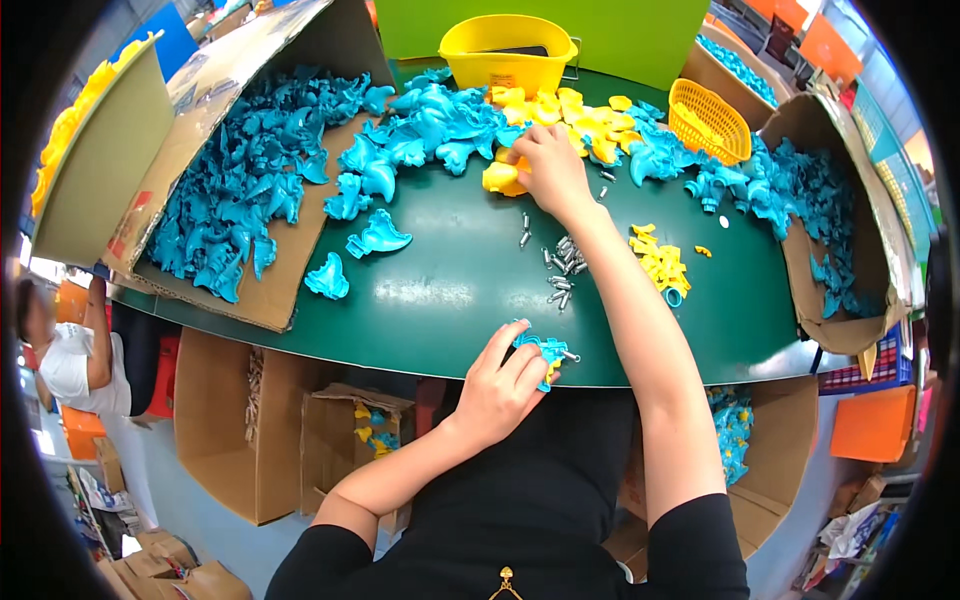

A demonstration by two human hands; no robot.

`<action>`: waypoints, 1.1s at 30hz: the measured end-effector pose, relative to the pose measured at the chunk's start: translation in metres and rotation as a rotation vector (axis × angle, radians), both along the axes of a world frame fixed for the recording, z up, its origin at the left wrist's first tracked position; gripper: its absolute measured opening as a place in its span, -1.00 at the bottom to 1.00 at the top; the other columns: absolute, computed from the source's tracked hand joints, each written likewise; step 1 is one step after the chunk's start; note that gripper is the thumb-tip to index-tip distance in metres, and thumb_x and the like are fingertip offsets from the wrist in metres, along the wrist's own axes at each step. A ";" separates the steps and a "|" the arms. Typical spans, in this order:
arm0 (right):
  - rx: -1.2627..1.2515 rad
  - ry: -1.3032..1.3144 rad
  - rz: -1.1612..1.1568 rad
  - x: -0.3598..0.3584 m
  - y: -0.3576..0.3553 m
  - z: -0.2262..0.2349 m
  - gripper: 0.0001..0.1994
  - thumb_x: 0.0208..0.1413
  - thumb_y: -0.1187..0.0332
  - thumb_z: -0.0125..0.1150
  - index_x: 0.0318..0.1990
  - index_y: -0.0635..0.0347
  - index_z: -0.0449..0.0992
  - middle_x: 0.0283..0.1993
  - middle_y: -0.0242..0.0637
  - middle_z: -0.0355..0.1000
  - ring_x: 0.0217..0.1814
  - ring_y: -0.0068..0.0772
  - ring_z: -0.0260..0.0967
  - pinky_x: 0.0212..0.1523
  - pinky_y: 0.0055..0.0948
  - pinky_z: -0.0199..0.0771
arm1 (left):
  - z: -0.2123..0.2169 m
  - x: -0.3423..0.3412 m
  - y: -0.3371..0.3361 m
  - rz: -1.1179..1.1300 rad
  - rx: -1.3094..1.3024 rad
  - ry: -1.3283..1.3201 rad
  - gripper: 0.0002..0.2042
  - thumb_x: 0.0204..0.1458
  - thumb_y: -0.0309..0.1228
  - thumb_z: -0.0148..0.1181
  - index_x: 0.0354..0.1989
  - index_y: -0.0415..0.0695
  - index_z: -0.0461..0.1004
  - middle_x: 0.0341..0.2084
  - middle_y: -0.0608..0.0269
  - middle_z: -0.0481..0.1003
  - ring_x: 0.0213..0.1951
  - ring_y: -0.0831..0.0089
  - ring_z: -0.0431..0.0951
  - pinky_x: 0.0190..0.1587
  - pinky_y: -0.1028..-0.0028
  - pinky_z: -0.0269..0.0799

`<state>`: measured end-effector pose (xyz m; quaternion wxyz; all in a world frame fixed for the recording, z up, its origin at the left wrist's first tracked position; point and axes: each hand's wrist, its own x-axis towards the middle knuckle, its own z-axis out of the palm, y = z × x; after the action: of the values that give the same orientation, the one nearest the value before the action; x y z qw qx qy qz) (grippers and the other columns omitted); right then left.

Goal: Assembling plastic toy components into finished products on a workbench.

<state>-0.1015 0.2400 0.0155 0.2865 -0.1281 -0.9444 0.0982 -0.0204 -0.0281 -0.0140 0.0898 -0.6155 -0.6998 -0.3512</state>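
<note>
At the table's near edge my left hand is closed round a blue plastic shell part. Some yellow shows in that part, and a small metal pin sticks out of its right side. My right arm stretches to the far side, where my right hand has its fingers on a yellow plastic shell piece at the front of a yellow heap. Small metal cylinders lie loose between my hands. Right of my forearm are small yellow pieces and a blue ring.
Blue shell parts spill from a cardboard box on the left and another box on the right. A yellow tub and a yellow basket stand at the back of the green table. Left, beyond the table, sits another person.
</note>
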 end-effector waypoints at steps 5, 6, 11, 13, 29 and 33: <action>-0.177 0.010 0.022 0.002 -0.004 0.014 -0.83 -0.01 0.43 0.37 -0.24 0.18 0.54 -0.35 -0.24 0.58 -0.23 -0.15 0.55 -0.14 -0.27 0.54 | 0.000 -0.003 -0.007 0.019 0.061 0.115 -0.83 -0.17 -0.48 0.33 -0.38 -0.17 0.49 -0.26 0.25 0.51 -0.02 0.17 0.44 -0.02 0.18 0.47; -0.181 -0.001 0.011 0.009 -0.004 0.015 -0.83 -0.01 0.43 0.37 -0.24 0.18 0.54 -0.35 -0.24 0.58 -0.23 -0.15 0.55 -0.14 -0.27 0.54 | -0.003 -0.002 -0.007 0.046 0.083 0.145 -0.85 -0.18 -0.49 0.31 -0.40 -0.17 0.49 -0.28 0.27 0.52 -0.06 0.21 0.44 -0.08 0.22 0.48; -0.585 0.217 0.049 0.091 -0.059 0.033 -0.79 0.07 0.51 0.32 -0.11 0.29 0.58 -0.29 -0.27 0.61 -0.22 -0.46 0.58 -0.17 -0.46 0.57 | -0.007 -0.012 -0.006 -0.051 0.142 0.026 -0.75 -0.32 -0.61 0.33 -0.36 -0.23 0.53 -0.24 0.21 0.56 -0.28 0.20 0.51 -0.27 0.29 0.49; -0.665 0.089 -0.056 0.141 -0.094 0.021 -0.86 0.08 0.53 0.31 -0.18 0.28 0.61 -0.29 -0.28 0.61 -0.24 -0.50 0.58 -0.25 -0.52 0.57 | -0.011 -0.013 -0.007 -0.033 0.142 0.011 -0.75 -0.32 -0.62 0.31 -0.36 -0.23 0.53 -0.27 0.21 0.56 -0.28 0.20 0.52 -0.26 0.30 0.51; -0.257 -0.007 -0.086 0.183 -0.146 -0.005 -0.80 -0.04 0.58 0.37 -0.21 0.27 0.57 -0.30 -0.16 0.54 -0.37 -0.20 0.56 -0.36 -0.38 0.57 | -0.019 -0.009 0.001 -0.063 0.179 0.088 -0.83 -0.20 -0.58 0.29 -0.39 -0.25 0.48 -0.29 0.16 0.54 -0.24 0.21 0.53 -0.24 0.29 0.55; -0.483 0.054 0.028 0.197 -0.147 0.002 -0.71 0.04 0.53 0.35 -0.04 0.29 0.57 -0.06 -0.06 0.57 -0.09 -0.03 0.58 -0.14 -0.27 0.62 | -0.021 -0.011 -0.001 -0.088 0.168 0.078 -0.77 -0.25 -0.60 0.28 -0.33 -0.22 0.50 -0.23 0.14 0.54 -0.19 0.15 0.54 -0.19 0.24 0.55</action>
<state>0.0951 0.0929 0.0172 0.2711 -0.1772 -0.8872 0.3285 -0.0313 -0.0288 -0.0352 0.1528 -0.6492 -0.6362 -0.3880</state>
